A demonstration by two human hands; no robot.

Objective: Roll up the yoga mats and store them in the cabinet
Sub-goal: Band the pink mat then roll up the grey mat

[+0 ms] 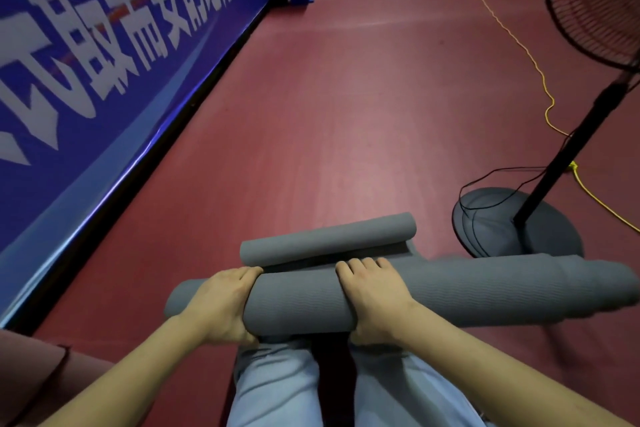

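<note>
I am kneeling on the red floor (346, 114) with a thick grey roll (450, 291) lying crosswise just in front of my knees (277, 381). My left hand (221, 305) curls over the roll near its left end, fingers draped over the top and thumb tucked under the near side. My right hand (374, 298) grips it the same way toward the middle, fingers over the far side. The roll's right end sticks out well past my right hand, and its layers step outward unevenly there.

Just beyond my fingers a short flat strip of the mat (346, 258) lies on the floor, and its far end curls up into a thinner roll (325, 239), close behind the thick one; I cannot tell whether the two touch.

A blue banner (86, 62) with white lettering runs along the floor's left edge. To the right stands a fan (595, 3) on a black pole, its round base (519, 229) near the roll's right end, with a black cord looped over the base. A yellow cord (512, 35) trails across the floor past it.
</note>
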